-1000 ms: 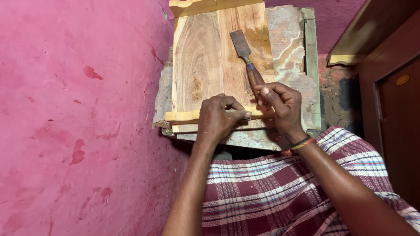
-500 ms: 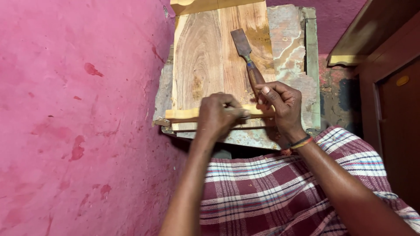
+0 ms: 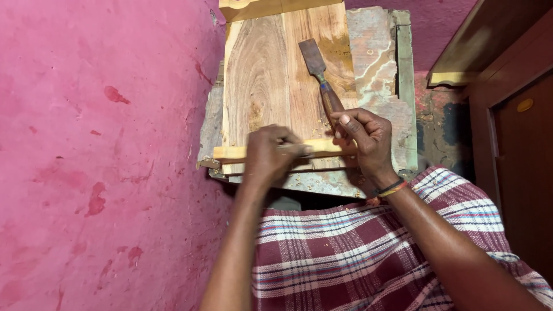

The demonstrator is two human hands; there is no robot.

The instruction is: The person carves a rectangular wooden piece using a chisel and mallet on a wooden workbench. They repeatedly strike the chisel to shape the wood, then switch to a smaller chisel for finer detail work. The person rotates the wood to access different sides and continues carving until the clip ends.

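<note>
On your left there is a pink painted wall (image 3: 98,144) with darker red spots. Next to it lies a wide wooden board (image 3: 271,75) with strong grain, on top of a worn stone slab (image 3: 380,63) which serves as your desk. No container is visible; only small wood chips (image 3: 314,183) lie loose on the near edge of the slab.

Across the near end of the board lies a thin pale wooden strip (image 3: 230,153). Your left hand (image 3: 271,156) is closed over the middle of this strip and presses it down on the board. The hand is a little blurred, so I cannot tell if it also holds a small tool.

Just to the right, your right hand (image 3: 363,138) is clamped around the handle of a chisel (image 3: 318,66). Its flat blade points away from you and rests on the board. This hand also touches the right end of the strip. The two hands are close together but they do not touch each other.

Below them your lap is covered by a maroon checked cloth (image 3: 357,253). At the far right stands a dark wooden door (image 3: 518,161).
</note>
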